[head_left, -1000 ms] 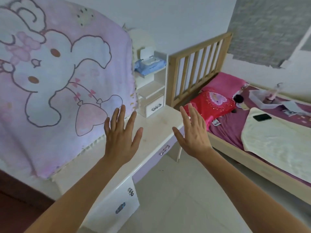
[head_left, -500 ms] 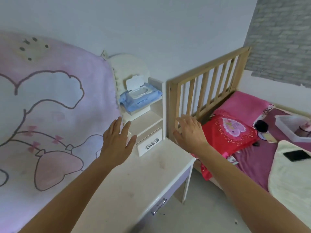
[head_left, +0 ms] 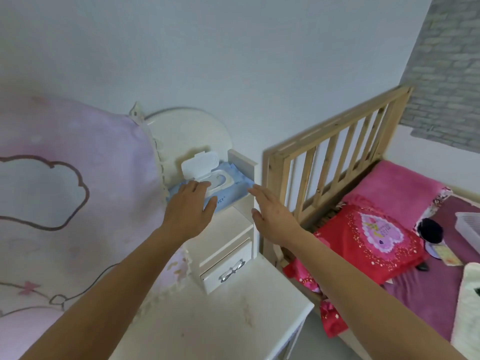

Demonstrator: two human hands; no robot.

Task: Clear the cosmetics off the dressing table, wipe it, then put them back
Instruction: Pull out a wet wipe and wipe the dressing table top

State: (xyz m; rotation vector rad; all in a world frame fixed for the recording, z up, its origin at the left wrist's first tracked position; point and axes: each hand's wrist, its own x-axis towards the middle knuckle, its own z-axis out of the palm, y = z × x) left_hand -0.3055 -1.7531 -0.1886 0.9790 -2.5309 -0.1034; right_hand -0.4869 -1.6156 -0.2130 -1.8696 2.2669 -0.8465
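One soft blue rectangular wet-wipe pack [head_left: 231, 194] lies on the top shelf of the single small white wooden shelf unit [head_left: 244, 165], at the back of the white dressing table [head_left: 220, 320]. Its long axis runs from 8 to 2 o'clock, and its one white flip lid [head_left: 198, 165] stands open, tilted toward 11. There are two hands. The left hand [head_left: 191, 206] rests straight-fingered on the 8 o'clock end. The right hand [head_left: 272, 211], flat and unclenched, reaches the 2 o'clock end, though contact is unclear.

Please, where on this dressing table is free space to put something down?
The tabletop is bare in front of the small drawer, beside the pink blanket. Crowded: the top shelf, with the wipes pack, left hand and right hand.
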